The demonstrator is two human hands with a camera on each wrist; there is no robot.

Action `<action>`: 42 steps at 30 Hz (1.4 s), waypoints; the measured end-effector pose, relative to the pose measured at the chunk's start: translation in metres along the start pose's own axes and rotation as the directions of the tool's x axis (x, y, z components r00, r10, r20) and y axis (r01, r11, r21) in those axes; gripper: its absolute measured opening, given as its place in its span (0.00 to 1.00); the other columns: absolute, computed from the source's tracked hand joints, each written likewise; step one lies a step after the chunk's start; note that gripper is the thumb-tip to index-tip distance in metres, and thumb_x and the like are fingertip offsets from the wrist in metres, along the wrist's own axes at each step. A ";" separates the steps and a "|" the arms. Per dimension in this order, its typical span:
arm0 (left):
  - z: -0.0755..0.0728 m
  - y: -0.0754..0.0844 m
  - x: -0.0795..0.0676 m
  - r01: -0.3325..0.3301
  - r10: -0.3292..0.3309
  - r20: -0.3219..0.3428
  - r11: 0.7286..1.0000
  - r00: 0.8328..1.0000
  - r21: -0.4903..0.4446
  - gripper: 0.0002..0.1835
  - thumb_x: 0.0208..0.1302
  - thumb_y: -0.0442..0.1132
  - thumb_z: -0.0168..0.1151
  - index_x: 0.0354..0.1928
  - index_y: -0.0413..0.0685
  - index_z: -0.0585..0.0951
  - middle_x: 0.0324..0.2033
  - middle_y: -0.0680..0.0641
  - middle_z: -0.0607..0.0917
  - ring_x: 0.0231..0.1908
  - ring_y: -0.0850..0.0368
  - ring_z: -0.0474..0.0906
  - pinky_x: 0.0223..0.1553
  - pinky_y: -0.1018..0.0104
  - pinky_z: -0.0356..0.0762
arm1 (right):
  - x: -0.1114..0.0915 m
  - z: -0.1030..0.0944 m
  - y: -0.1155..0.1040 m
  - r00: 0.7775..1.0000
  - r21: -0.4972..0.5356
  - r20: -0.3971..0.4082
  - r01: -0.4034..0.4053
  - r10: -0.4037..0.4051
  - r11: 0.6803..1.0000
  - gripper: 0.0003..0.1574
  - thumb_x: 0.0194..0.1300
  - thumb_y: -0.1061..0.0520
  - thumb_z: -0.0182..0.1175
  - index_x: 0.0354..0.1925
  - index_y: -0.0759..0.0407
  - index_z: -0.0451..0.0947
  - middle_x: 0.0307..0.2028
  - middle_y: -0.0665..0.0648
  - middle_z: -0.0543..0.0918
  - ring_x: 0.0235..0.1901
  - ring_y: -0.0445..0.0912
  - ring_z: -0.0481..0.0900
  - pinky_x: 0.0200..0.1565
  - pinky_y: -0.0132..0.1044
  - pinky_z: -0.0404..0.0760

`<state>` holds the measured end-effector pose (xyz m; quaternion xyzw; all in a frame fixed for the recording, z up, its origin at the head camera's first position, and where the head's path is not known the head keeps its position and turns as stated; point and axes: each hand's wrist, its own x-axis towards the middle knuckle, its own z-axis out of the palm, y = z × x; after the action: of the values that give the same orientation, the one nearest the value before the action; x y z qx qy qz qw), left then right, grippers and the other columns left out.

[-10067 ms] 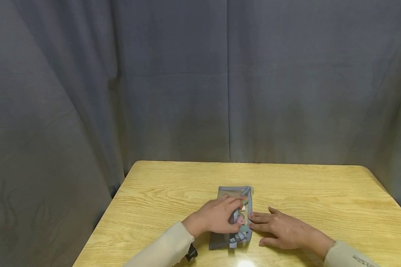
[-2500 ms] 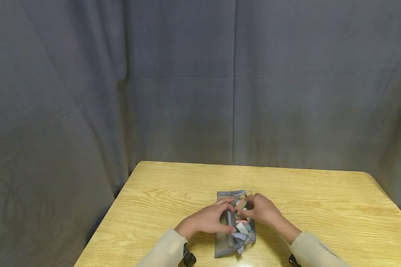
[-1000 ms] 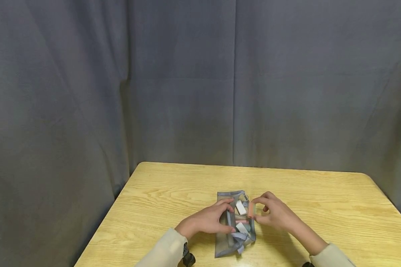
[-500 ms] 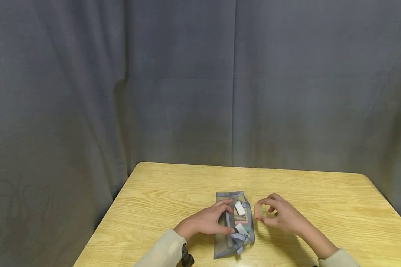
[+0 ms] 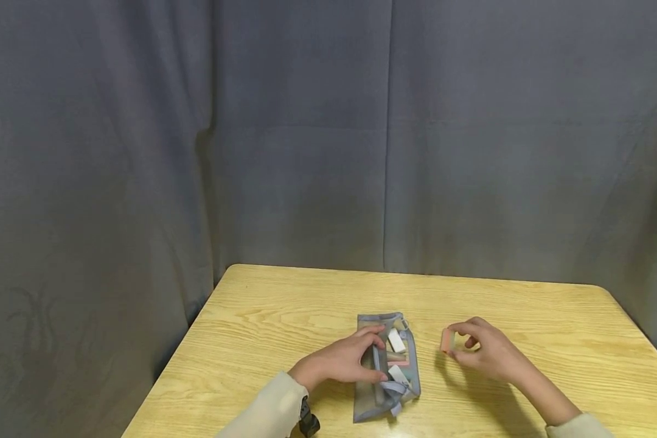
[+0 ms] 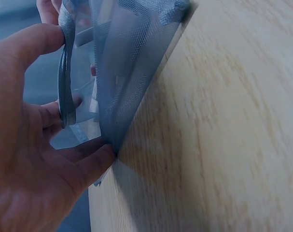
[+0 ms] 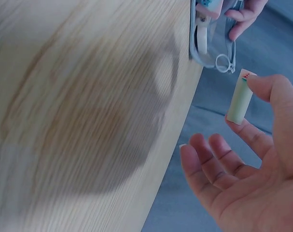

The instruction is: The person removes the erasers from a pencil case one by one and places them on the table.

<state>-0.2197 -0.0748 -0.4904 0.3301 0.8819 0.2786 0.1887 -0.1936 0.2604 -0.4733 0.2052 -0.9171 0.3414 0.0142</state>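
A grey-blue mesh zip pouch (image 5: 364, 398) lies open on the table. My left hand (image 5: 344, 360) grips its zipped edge, thumb at the near end and fingers at the far end, spreading the mouth. White erasers (image 5: 396, 340) and a pink piece (image 5: 398, 361) show inside. Right of the pouch, my right hand (image 5: 487, 350) pinches a small orange and green eraser (image 5: 447, 340) between thumb and index finger, above the table. The right wrist view shows the eraser's pale green side (image 7: 240, 101) and a pink end with red print; the other fingers are loosely bent.
The wooden table (image 5: 285, 298) has its far edge against a grey curtain (image 5: 306, 152). A small ring (image 7: 223, 63) hangs at the pouch's zip end. A black device (image 5: 309, 421) is strapped at my left wrist.
My right hand has lifted the orange and green eraser out of the pouch and carried it to the right. My left hand has stayed at the pouch's mouth over the last seconds.
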 end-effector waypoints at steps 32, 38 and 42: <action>-0.004 0.001 0.001 0.004 -0.003 0.023 1.000 1.000 -0.003 0.26 0.66 0.64 0.64 0.58 0.61 0.72 0.78 0.63 0.52 0.72 0.57 0.63 0.63 0.62 0.71 | -0.014 -0.027 0.059 1.000 0.027 0.008 0.027 -0.027 0.999 0.27 0.65 0.57 0.70 0.59 0.66 0.78 0.49 0.63 0.78 0.36 0.37 0.74 0.34 0.31 0.82; -0.002 0.000 0.000 -0.002 0.002 0.026 1.000 1.000 -0.001 0.26 0.66 0.64 0.63 0.58 0.62 0.72 0.78 0.63 0.52 0.73 0.57 0.61 0.64 0.62 0.71 | -0.012 -0.030 0.070 0.998 -0.003 0.041 0.049 -0.048 0.999 0.26 0.65 0.58 0.71 0.58 0.67 0.79 0.48 0.64 0.79 0.35 0.38 0.74 0.33 0.32 0.80; -0.002 -0.001 0.001 -0.003 0.003 0.027 1.000 1.000 -0.004 0.26 0.66 0.65 0.63 0.58 0.63 0.72 0.78 0.64 0.52 0.73 0.57 0.62 0.63 0.62 0.71 | -0.012 -0.032 0.076 0.997 -0.002 0.065 0.044 -0.044 0.999 0.28 0.65 0.57 0.70 0.59 0.68 0.78 0.47 0.64 0.79 0.35 0.36 0.75 0.33 0.32 0.79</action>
<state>-0.2218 -0.0757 -0.4900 0.3347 0.8784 0.2760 0.2006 -0.2158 0.3364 -0.4977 0.2364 -0.9129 0.3327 -0.0076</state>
